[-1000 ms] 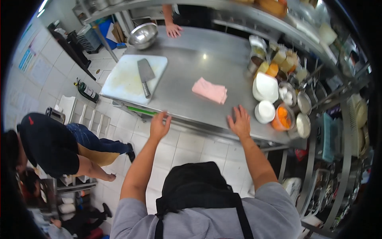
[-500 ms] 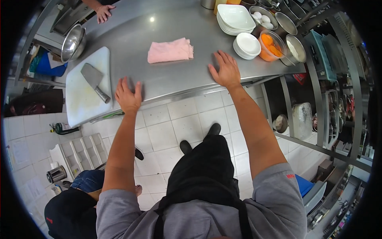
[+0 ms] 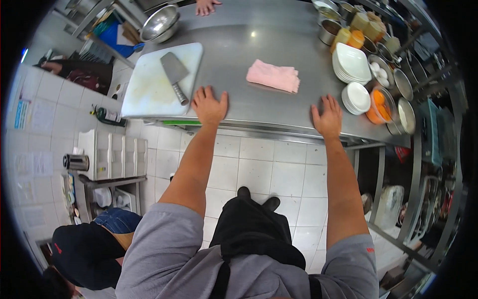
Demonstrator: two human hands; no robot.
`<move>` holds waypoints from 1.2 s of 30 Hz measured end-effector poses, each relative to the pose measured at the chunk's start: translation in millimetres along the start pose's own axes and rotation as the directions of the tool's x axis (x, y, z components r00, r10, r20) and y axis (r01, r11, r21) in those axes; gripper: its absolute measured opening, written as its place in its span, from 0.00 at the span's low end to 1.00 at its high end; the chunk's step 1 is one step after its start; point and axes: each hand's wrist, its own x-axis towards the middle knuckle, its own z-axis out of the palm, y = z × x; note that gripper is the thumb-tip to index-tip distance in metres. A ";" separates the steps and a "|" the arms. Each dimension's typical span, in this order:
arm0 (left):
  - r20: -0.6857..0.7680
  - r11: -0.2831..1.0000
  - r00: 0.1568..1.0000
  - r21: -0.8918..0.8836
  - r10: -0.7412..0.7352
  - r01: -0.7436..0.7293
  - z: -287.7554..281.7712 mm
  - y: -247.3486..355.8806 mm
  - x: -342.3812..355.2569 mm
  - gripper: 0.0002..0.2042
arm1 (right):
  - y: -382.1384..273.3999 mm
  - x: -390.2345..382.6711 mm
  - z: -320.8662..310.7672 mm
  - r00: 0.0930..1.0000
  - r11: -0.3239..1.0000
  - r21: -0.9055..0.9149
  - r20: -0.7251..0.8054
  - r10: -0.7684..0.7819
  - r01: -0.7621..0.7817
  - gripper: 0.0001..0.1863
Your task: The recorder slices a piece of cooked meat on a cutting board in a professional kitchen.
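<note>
My left hand (image 3: 209, 105) lies flat with fingers spread near the front edge of the steel table (image 3: 224, 45). Just left of it is a white cutting board (image 3: 144, 74), on which a cleaver (image 3: 175, 74) rests, handle toward me. My right hand (image 3: 327, 116) also rests open on the table, fingers outstretched, beside a stack of small white dishes (image 3: 356, 98). Between and beyond my hands lies a folded pink cloth (image 3: 273, 76). Neither hand holds anything.
Square white dishes (image 3: 351, 63), a bowl of eggs (image 3: 381, 71) and a container of orange pieces (image 3: 380, 106) crowd the right end. Metal bowls (image 3: 161, 24) stand far left. Another person's hand (image 3: 206, 6) touches the far edge. A person in a black cap (image 3: 82, 256) is at lower left.
The view has turned, so the table and its contents appear shifted to the right. Both my hands stay flat on the table. The cloth and cleaver keep their places.
</note>
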 end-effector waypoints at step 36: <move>0.047 0.996 0.996 -0.050 -0.076 0.078 -18.4 -3.8 1.7 0.33 | -12.8 6.9 -4.1 0.996 0.993 -0.110 0.078 0.045 -0.037 0.28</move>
